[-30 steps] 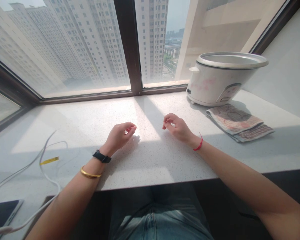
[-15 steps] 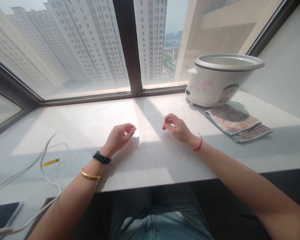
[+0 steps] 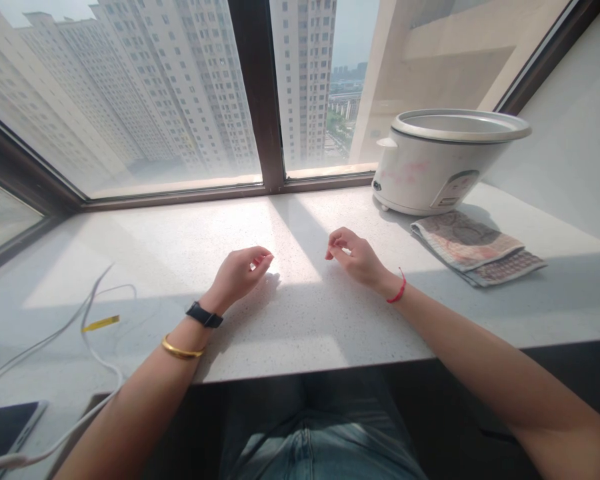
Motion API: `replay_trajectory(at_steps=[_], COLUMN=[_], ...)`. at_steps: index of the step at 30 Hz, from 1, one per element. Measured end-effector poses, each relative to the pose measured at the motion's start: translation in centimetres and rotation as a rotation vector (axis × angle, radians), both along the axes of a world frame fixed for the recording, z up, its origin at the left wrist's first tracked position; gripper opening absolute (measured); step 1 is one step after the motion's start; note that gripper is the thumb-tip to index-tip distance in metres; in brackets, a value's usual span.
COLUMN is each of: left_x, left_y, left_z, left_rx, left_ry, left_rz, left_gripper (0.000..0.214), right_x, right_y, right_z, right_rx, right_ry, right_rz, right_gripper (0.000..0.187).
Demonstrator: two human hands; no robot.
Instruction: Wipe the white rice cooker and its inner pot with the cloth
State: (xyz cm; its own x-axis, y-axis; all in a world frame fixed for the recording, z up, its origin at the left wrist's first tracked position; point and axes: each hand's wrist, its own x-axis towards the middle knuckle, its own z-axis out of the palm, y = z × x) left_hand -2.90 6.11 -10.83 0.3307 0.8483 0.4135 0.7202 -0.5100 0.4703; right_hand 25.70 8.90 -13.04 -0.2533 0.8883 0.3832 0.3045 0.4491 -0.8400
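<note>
Over the middle of the pale speckled countertop (image 3: 290, 327) my left hand (image 3: 240, 272) is held with its fingers curled in and the thumb tip against them. Nothing shows in it. A black band (image 3: 204, 315) and a gold bangle (image 3: 181, 349) circle that wrist. Facing it, a short gap to the right, my right hand (image 3: 354, 253) is closed in a similar loose pinch, with nothing visible between the fingers. Its wrist wears a red string bracelet (image 3: 397, 288). Nearest to this hand are a folded patterned cloth (image 3: 475, 248) and a white rice cooker (image 3: 425, 170) without a lid.
White cables (image 3: 87, 320), one with a yellow tag (image 3: 101, 323), trail over the counter's left side. A phone (image 3: 7, 430) lies at the lower left. Along the back runs a dark window frame (image 3: 265, 100); a white wall (image 3: 575, 147) bounds the right.
</note>
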Motion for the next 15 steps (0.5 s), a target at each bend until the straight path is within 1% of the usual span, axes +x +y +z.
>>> replay_trajectory(at_steps=[9,15], left_x=[0.11,0.13], left_y=[-0.12,-0.19], left_z=[0.18,0.08], left_rx=[-0.015,-0.017], left_ry=[0.007,0.007], left_rz=[0.017,0.019], left_gripper=[0.024,0.024], right_x=[0.01,0.10], right_y=[-0.27,-0.31], right_z=[0.52,0.25], right_rx=[-0.016,-0.017], right_ry=[-0.012,-0.048], right_rz=[-0.002,-0.004], right_gripper=[0.005,0.007])
